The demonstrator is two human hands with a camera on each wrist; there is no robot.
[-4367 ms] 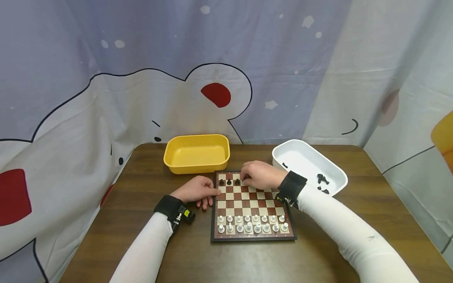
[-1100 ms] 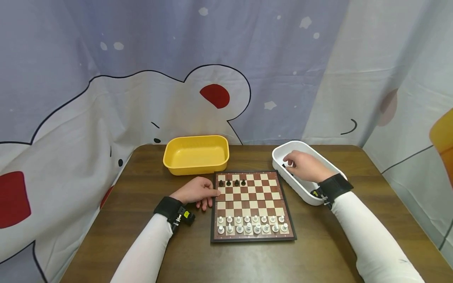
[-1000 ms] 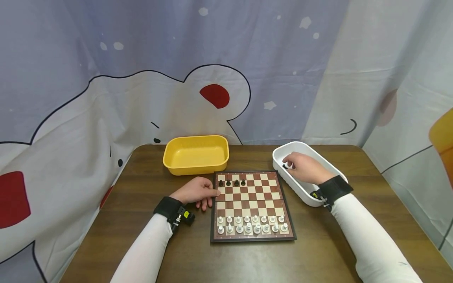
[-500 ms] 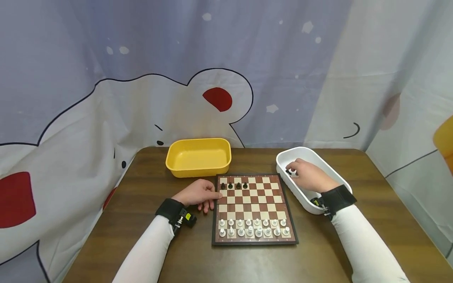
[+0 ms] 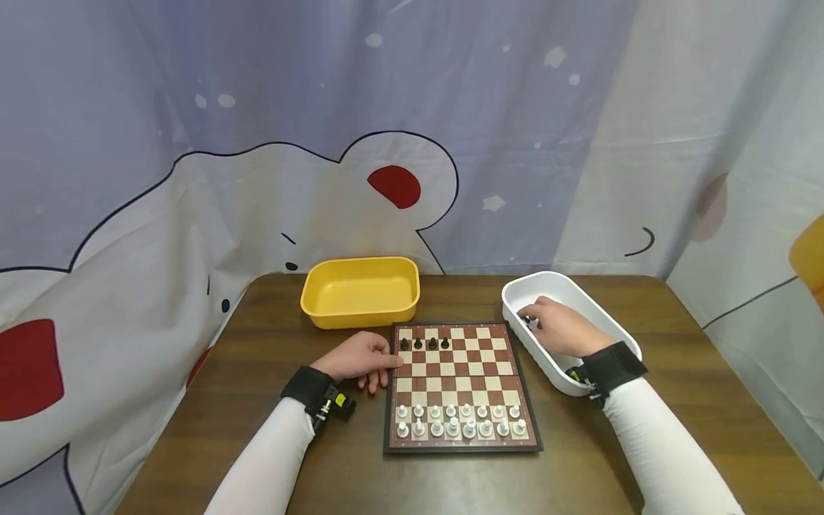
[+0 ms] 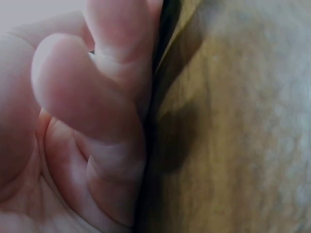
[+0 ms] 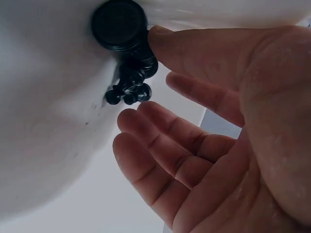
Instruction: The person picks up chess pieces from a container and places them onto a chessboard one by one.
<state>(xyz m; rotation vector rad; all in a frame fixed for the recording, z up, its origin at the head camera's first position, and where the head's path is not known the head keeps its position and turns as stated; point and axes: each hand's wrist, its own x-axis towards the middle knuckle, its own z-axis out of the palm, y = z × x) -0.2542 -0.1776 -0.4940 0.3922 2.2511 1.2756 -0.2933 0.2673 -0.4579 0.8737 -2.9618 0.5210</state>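
My right hand [image 5: 563, 329] reaches into the white plastic tray [image 5: 601, 318]. In the right wrist view its thumb touches dark chess pieces [image 7: 119, 26] clustered by the tray wall, while the other fingers stay loosely bent and apart from them. My left hand [image 5: 357, 361] rests beside the chessboard [image 5: 463, 386], one digit over its left border and other fingers down by the wooden table; the left wrist view shows those fingers bent. Several black pieces [image 5: 433, 344] stand in a row at the board's far left. Two rows of white pieces [image 5: 453, 428] fill its near side.
A yellow plastic tray [image 5: 360, 297] sits behind the board, to the left of the white one. All of it stands on a brown wooden table [image 5: 257, 322]. A printed curtain [image 5: 290, 193] hangs right behind the table's far edge.
My right hand has gone from the board's far row to the white tray, leaving a black pawn standing at the row's right end. The left hand keeps its place.
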